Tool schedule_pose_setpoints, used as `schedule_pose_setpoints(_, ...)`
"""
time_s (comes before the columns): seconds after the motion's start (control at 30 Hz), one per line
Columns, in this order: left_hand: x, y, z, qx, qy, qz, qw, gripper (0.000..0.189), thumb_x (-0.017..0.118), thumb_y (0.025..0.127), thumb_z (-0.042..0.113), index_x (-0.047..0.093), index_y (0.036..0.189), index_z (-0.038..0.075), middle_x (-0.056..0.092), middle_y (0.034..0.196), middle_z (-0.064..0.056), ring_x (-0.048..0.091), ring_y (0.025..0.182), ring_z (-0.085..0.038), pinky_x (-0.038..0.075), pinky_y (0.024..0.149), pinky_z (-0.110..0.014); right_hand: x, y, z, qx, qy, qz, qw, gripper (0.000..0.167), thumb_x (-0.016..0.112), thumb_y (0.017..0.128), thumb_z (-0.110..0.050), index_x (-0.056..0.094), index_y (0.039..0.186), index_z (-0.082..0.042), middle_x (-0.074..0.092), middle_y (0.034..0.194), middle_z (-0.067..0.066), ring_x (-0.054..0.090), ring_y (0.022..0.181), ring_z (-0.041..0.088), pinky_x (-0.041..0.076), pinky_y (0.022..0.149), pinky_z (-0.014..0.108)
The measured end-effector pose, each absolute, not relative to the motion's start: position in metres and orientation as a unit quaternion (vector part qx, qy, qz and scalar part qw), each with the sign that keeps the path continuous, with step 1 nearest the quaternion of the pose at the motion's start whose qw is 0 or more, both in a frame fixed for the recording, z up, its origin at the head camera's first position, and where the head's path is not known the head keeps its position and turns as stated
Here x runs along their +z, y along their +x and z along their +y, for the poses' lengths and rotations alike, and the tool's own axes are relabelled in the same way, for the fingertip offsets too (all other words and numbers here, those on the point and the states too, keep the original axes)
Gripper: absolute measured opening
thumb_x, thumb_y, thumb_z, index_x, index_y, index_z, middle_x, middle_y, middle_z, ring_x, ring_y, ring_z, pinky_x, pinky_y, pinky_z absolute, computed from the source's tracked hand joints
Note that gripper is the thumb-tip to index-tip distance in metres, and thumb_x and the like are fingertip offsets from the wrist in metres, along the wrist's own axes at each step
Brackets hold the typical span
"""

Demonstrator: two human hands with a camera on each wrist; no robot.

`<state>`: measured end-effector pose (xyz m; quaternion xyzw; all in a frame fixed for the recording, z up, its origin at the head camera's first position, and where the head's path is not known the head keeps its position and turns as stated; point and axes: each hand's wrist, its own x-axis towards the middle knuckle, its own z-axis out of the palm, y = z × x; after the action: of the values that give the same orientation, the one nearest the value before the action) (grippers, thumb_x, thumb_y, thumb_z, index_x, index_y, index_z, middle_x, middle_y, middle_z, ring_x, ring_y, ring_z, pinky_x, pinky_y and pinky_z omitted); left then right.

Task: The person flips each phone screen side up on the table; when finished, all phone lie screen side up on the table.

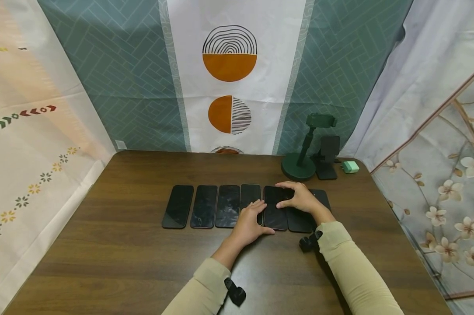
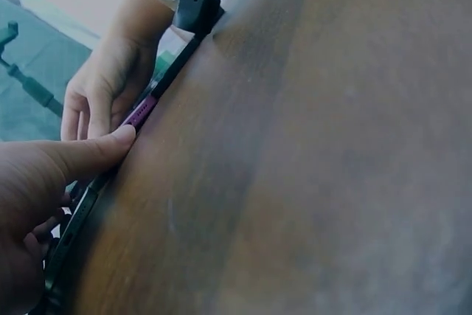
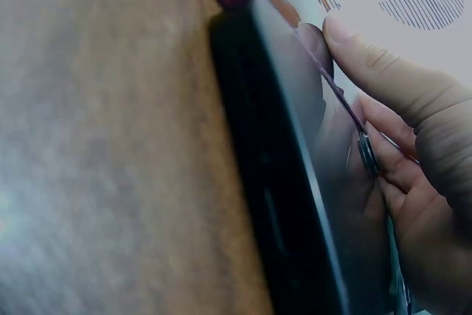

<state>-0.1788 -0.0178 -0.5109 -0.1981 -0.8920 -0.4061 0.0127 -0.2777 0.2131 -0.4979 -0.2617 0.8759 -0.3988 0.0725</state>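
Touches without gripping a purple-edged smartphone (image 1: 276, 217), using loosely spread left hand (image 1: 247, 225) and right hand (image 1: 303, 199). Has three dark smartphones (image 1: 203, 206) leftward of both.

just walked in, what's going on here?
A person has both hands at the fifth phone from the left, in a side-by-side row of phones lying on a table. The left hand has its thumb at the near edge and its fingers by the left edge; the right hand is around the far right corner. That arm partly covers the phones at the right end. A green stand sits behind them, untouched.
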Motion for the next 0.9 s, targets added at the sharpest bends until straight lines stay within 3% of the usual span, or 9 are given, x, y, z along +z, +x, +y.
schedule_pose_setpoints(0.3,-0.51,-0.179,-0.021,-0.388,-0.211,-0.897,0.01,0.086,0.094,0.071,0.035,0.058,0.141,0.0,0.052,0.149,-0.014,0.044,0.141,-0.037,0.037,0.115,-0.049,-0.498,-0.28,0.209,-0.391,-0.263,0.879,0.072,0.072,0.091,0.075,-0.021,0.061,0.138,-0.005,0.06,0.139,0.016,0.052,0.131,0.037,0.04,0.11,0.058)
schedule_pose_setpoints(0.7,-0.51,-0.176,-0.022,-0.373,-0.216,-0.902,0.006,0.075,0.087,0.08,0.037,0.059,0.14,0.001,0.053,0.149,-0.011,0.044,0.141,-0.034,0.037,0.115,-0.049,-0.498,-0.277,0.212,-0.391,-0.254,0.882,0.068,0.072,0.09,0.077,-0.025,0.06,0.14,-0.004,0.06,0.14,0.016,0.051,0.133,0.037,0.037,0.111,0.06)
schedule_pose_setpoints(0.9,-0.507,-0.174,-0.014,-0.355,-0.22,-0.908,0.028,0.073,0.08,0.086,0.045,0.058,0.141,0.002,0.048,0.153,-0.009,0.034,0.148,-0.028,0.03,0.119,-0.051,-0.494,-0.273,0.226,-0.4,-0.231,0.886,0.037,0.07,0.087,0.081,-0.026,0.059,0.14,-0.004,0.061,0.139,0.015,0.054,0.13,0.036,0.037,0.111,0.061)
